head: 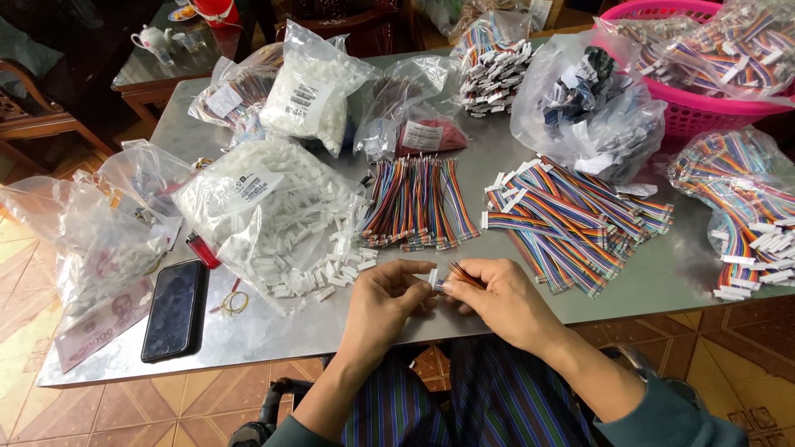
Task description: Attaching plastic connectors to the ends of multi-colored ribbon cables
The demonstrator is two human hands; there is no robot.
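My left hand (383, 300) and my right hand (500, 300) meet at the near edge of the grey table (662, 273). Between the fingertips of both sits a small white plastic connector (433, 278). A short multicoloured ribbon cable (464, 274) runs from the connector into my right hand's fingers. Just left of my left hand lies a spill of loose white connectors (327, 265) from an open clear bag (265, 207). Beyond my hands lies a row of loose coloured wire strips (418, 203). A pile of ribbon cables with white connectors fitted (571, 219) lies right of that row.
A black phone (174, 310), a red lighter (202, 249) and rubber bands (233, 301) lie at the left. Clear bags of parts (315, 83) crowd the far side. A pink basket (696, 108) of cables stands far right. A teapot (154, 38) sits on a dark side table.
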